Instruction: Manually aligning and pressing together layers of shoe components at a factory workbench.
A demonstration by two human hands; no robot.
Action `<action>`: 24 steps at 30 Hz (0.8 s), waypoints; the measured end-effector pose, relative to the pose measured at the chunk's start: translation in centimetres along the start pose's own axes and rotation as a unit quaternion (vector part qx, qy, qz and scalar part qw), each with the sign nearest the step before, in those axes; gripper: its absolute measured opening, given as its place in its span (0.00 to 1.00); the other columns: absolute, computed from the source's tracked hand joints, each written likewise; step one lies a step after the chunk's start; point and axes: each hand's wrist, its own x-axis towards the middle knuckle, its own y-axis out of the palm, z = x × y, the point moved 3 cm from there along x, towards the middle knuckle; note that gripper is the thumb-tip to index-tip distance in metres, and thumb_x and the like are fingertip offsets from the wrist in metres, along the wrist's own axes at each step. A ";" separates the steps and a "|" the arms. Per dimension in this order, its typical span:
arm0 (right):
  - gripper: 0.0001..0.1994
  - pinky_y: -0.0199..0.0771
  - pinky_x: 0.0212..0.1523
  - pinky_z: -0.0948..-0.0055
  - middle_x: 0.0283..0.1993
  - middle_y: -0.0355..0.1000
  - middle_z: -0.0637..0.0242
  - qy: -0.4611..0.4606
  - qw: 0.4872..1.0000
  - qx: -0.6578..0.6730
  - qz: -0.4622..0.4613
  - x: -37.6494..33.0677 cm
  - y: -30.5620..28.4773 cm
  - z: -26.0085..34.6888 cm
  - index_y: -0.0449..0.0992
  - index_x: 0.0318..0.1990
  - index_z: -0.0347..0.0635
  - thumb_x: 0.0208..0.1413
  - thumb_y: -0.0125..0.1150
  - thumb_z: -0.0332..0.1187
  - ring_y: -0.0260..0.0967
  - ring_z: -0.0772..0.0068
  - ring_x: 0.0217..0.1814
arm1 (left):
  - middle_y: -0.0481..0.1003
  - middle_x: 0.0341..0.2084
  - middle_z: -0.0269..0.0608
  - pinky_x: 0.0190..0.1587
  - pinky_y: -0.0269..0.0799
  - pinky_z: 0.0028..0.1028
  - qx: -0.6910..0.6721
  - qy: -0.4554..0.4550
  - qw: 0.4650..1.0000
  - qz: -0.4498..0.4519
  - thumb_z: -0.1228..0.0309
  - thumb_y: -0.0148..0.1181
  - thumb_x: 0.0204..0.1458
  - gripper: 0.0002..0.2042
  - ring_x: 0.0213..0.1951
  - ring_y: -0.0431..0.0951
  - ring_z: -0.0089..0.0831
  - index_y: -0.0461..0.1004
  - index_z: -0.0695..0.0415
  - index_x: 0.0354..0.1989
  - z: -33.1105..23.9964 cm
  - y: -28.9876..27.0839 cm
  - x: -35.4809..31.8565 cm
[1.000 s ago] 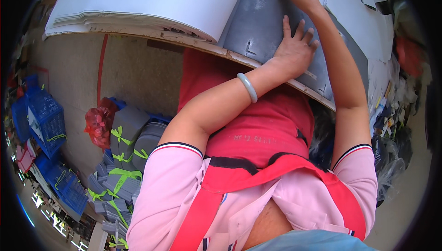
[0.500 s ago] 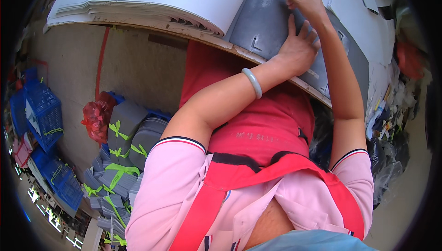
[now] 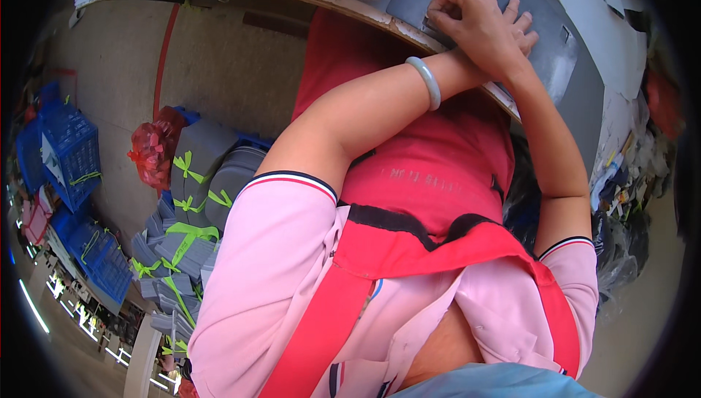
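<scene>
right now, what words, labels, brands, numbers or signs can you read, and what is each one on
Red apron: a row of pale, worn characters across the front; I won't copy printed text.
Green tie: small dark marks, too small to read.
Grey sheet: no lettering I can make out.
Nothing else I can read.

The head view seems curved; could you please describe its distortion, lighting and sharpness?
In the head view, the table edge bows from fisheye distortion and black fills the corners; light strips at lower left glare white; the red item near the right rim looks soft, the right hand clearer.
</scene>
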 end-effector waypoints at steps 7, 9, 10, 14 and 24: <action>0.07 0.75 0.46 0.63 0.36 0.79 0.55 0.000 0.999 0.018 0.043 -0.7 0.3 0.1 0.79 0.39 0.39 0.56 0.61 0.32 0.78 0.53 0.40 | 0.65 0.66 0.46 0.63 0.34 0.79 0.006 -0.012 1.000 -0.005 0.54 0.44 0.61 0.22 0.71 0.57 0.54 0.73 0.44 0.60 0.2 -0.1 -0.6; 0.08 0.75 0.46 0.63 0.38 0.79 0.54 -0.018 0.999 0.038 -0.004 -1.3 0.3 -0.1 0.79 0.40 0.40 0.57 0.61 0.33 0.78 0.53 0.41 | 0.64 0.67 0.44 0.63 0.34 0.80 0.041 -0.010 0.999 0.025 0.53 0.44 0.60 0.22 0.72 0.56 0.52 0.73 0.41 0.60 -0.3 -0.1 -0.5; 0.08 0.75 0.46 0.63 0.39 0.79 0.55 -0.036 0.999 0.012 -0.011 -1.5 0.4 -0.1 0.79 0.41 0.40 0.57 0.61 0.33 0.78 0.53 0.42 | 0.64 0.67 0.44 0.63 0.34 0.80 0.040 -0.013 0.999 0.026 0.53 0.44 0.60 0.22 0.72 0.56 0.52 0.73 0.41 0.60 -0.4 -0.1 -0.5; 0.08 0.75 0.46 0.64 0.41 0.79 0.56 -0.102 0.989 -0.094 -0.050 -2.1 0.3 0.4 0.78 0.42 0.42 0.59 0.61 0.34 0.78 0.55 0.44 | 0.63 0.68 0.43 0.63 0.33 0.79 0.015 -0.029 0.999 0.027 0.53 0.45 0.61 0.21 0.72 0.55 0.52 0.73 0.41 0.60 -0.2 0.4 0.1; 0.07 0.74 0.48 0.73 0.36 0.78 0.62 -0.032 0.997 -0.057 0.038 -2.3 -1.2 -0.7 0.79 0.41 0.38 0.58 0.63 0.29 0.77 0.70 0.42 | 0.66 0.66 0.39 0.64 0.38 0.76 0.009 -0.014 1.000 0.001 0.53 0.49 0.60 0.22 0.70 0.58 0.48 0.71 0.43 0.61 0.2 1.1 -0.3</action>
